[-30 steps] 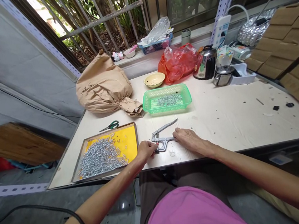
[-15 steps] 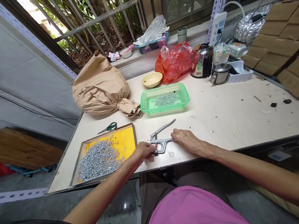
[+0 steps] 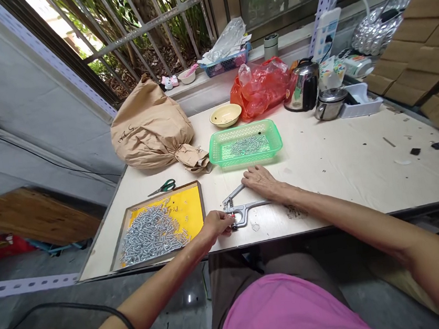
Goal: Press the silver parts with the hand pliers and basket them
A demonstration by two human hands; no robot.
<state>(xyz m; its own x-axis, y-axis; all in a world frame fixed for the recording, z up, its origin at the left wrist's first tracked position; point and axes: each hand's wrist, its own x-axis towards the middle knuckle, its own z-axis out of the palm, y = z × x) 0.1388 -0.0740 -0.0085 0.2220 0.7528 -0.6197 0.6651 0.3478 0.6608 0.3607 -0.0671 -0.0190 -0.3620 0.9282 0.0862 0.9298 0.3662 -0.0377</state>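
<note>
A pair of grey metal snap-fastener pliers (image 3: 244, 210) lies on the table in front of me, its two handles spread apart and pointing right. My right hand (image 3: 261, 182) is over the upper handle, fingers curled on its end, with the wrist across the lower handle. At the jaws, my left hand (image 3: 219, 223) pinches with thumb and fingertips beside a small red spot; whatever it holds is too small to make out. Left of it, a shallow tray (image 3: 203, 208) with a yellow bottom holds a heap of small silvery metal pieces (image 3: 148, 236).
Behind the pliers stands a green plastic basket (image 3: 219, 160) with more small metal pieces. Scissors (image 3: 162, 187) lie behind the tray. Farther back are a brown paper bag (image 3: 152, 130), a yellow bowl (image 3: 225, 115), a red plastic bag (image 3: 260, 88) and a kettle (image 3: 302, 86).
My right hand has moved from the end of the lower handle up to the upper handle. My left hand stays at the jaws. The view has shifted slightly.
</note>
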